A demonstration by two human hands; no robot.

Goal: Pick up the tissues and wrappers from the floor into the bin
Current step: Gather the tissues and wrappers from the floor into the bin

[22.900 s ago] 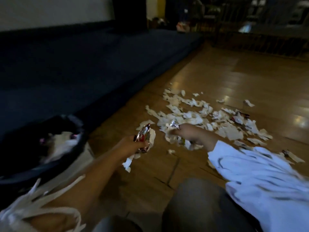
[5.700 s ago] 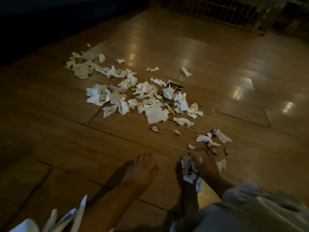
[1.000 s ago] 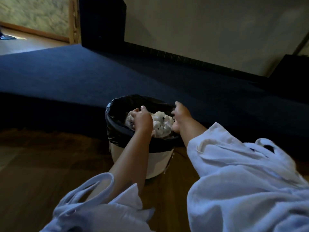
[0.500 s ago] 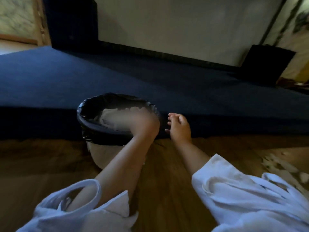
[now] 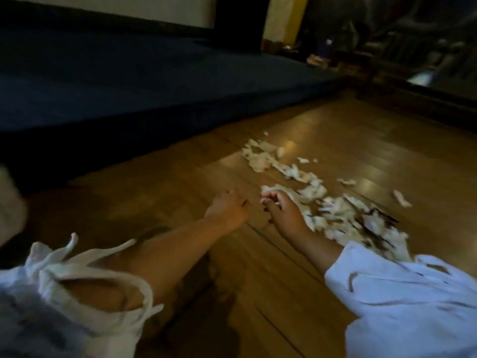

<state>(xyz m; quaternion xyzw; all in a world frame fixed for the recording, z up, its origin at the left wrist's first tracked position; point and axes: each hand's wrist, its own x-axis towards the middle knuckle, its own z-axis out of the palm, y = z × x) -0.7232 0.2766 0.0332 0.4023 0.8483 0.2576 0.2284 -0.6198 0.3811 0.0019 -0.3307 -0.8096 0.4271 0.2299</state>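
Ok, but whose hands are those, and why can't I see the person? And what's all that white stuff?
There is no machine here, only a person. The camera sits on their head and looks forward and down, so you see what they see: their own arms in white sleeves, not their face. There is just this one picture, from that one spot. The left hand and the right hand reach out low over the wooden floor. Both look empty, with the fingers loosely curled, though the picture is blurry. The white stuff is torn tissues scattered on the floor just past the right hand, with a few darker bits that may be wrappers. To the left lies a dark blue mat.
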